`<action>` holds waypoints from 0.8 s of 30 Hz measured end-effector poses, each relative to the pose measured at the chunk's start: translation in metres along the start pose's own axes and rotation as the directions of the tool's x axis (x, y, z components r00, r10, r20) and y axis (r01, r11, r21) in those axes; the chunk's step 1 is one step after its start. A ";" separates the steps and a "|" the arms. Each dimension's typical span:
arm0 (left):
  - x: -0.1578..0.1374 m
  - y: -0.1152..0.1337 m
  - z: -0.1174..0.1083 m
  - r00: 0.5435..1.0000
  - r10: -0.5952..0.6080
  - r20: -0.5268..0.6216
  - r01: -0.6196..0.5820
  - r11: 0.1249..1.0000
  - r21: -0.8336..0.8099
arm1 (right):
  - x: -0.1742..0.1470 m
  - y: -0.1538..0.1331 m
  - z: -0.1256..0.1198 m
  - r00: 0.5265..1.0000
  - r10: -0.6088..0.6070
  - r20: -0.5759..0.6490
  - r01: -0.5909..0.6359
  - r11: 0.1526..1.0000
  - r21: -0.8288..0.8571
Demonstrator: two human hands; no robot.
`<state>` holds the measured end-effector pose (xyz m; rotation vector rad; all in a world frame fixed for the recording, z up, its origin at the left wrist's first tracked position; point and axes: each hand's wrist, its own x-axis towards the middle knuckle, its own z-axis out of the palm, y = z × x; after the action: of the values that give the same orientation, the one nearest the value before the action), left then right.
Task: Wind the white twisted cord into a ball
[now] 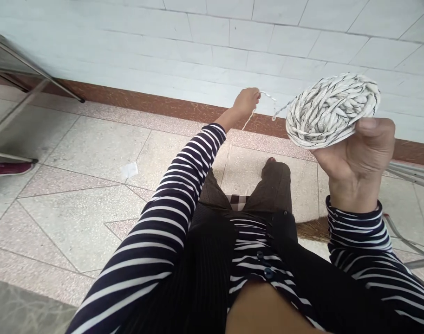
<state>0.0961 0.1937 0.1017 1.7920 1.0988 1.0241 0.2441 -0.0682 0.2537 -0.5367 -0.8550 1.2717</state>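
A bundle of white cord with dark flecks (332, 111) rests in my right hand (361, 146), up at the right of the view. The thumb presses on its near side and the palm supports it from below. Farther out, my left hand (246, 102) pinches a loose length of the same cord (267, 96). From the pinch one short end hangs down, while the other part sags in a curve across to the bundle. Both forearms are in dark sleeves with white stripes.
A white tiled wall (198, 46) stands in front, with a reddish-brown skirting (128, 103) at its foot. Metal furniture legs (41, 79) are at the left, near a dark red shoe (13, 169). A white scrap (130, 170) lies on the floor. Metal bars (412, 174) show at the right.
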 end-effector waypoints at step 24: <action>-0.153 -0.010 0.017 0.927 -0.003 0.374 0.104 0.962 -0.252 | 0.012 0.029 -0.014 0.989 0.148 -0.015 -0.149 0.979 -0.141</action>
<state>0.0626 0.0515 0.0507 1.6381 0.7326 0.7203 0.2388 -0.0487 0.2264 -0.7278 -0.9205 1.3512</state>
